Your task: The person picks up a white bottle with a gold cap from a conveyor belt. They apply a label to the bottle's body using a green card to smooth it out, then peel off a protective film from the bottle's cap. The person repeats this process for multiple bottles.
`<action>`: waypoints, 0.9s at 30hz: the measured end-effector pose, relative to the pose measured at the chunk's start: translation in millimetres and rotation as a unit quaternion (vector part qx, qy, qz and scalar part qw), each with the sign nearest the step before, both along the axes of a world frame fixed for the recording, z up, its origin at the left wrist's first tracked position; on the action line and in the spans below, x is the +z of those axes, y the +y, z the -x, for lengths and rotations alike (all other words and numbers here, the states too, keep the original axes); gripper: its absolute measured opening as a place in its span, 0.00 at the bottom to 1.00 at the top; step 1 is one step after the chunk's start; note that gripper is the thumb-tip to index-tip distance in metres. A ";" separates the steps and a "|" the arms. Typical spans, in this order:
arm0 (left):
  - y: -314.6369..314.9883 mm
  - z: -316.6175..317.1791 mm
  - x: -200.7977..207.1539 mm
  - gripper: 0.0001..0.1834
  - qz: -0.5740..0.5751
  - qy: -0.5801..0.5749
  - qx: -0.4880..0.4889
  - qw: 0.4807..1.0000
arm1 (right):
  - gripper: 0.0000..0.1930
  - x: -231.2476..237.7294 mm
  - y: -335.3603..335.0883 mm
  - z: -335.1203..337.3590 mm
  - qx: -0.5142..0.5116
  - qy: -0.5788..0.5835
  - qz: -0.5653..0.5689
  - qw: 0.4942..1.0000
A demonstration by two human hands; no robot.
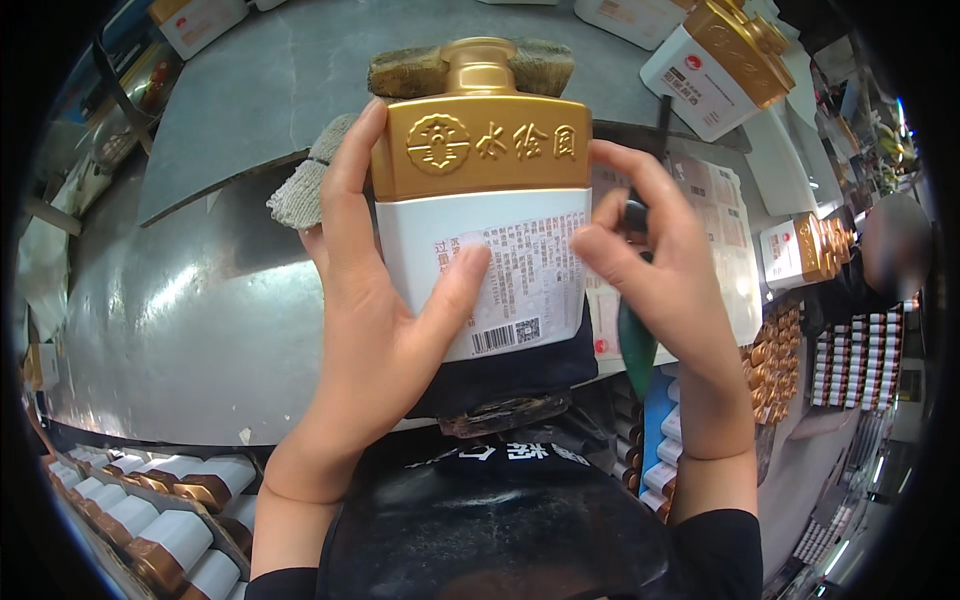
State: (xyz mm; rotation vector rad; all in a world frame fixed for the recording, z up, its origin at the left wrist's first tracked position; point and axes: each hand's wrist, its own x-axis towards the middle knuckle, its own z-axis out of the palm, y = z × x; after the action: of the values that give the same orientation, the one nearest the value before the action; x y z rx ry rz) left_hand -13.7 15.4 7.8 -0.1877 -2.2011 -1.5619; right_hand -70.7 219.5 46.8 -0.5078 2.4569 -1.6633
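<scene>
A flat white bottle [410, 230] with an embossed gold shoulder and neck lies in front of me, neck away. A clear printed label [510, 290] is on its white face. My left hand [370, 290] grips the bottle's left side, its thumb pressed on the label. At the bottle's right edge, my right hand [665, 250] touches the label's edge with its thumb, the index finger by the gold shoulder. Its other fingers curl round a slim tool, black at the top, with a green pointed part [636, 350] below; its kind is unclear.
Beneath the bottle are a worn wooden block [405, 73] and a dark pad [500, 380]. A grey knitted cloth [300, 195] lies left. Label sheets [735, 225] and another gold-and-white bottle [705, 85] are right. Several bottles [130, 515] fill crates lower left.
</scene>
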 end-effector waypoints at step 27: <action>2.0 -1.4 9.5 0.44 -0.135 -0.067 -0.019 0.988 | 0.35 0.4 -3.0 9.1 0.036 0.015 -0.074 0.997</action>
State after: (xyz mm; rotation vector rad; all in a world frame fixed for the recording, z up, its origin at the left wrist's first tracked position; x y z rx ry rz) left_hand -12.3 17.4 17.3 -0.0438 -2.0646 -1.9241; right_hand -79.8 216.4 47.2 -0.5981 2.5266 -1.4443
